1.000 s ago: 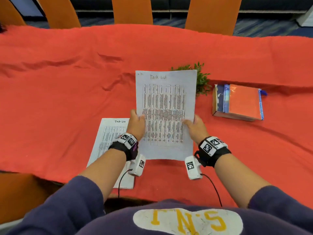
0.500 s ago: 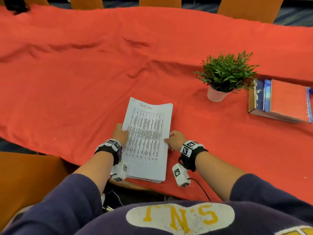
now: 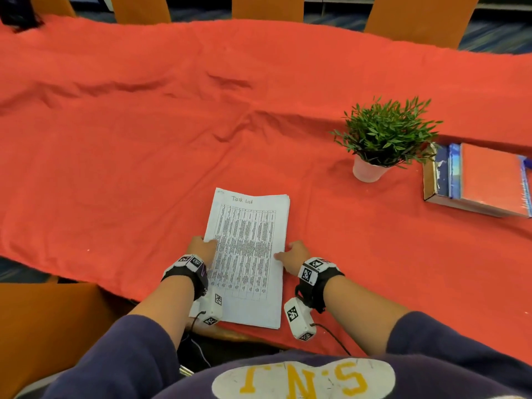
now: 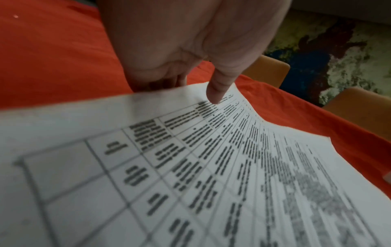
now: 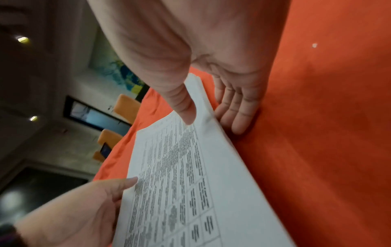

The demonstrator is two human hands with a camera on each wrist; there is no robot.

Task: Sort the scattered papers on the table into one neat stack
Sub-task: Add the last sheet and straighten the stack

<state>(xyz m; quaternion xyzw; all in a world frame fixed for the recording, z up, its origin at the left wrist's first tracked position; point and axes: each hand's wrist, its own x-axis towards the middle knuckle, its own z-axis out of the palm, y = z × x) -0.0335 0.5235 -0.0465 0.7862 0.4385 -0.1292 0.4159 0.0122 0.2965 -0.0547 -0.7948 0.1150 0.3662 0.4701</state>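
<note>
Hands [image 3: 203,249] [image 3: 292,254] seemingly pinch paper stack [image 3: 247,260] edges.

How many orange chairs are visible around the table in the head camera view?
5. Four chair backs stand along the far edge: far left, then and. One chair is at the near left, beside the person. Others may be out of view.
</note>
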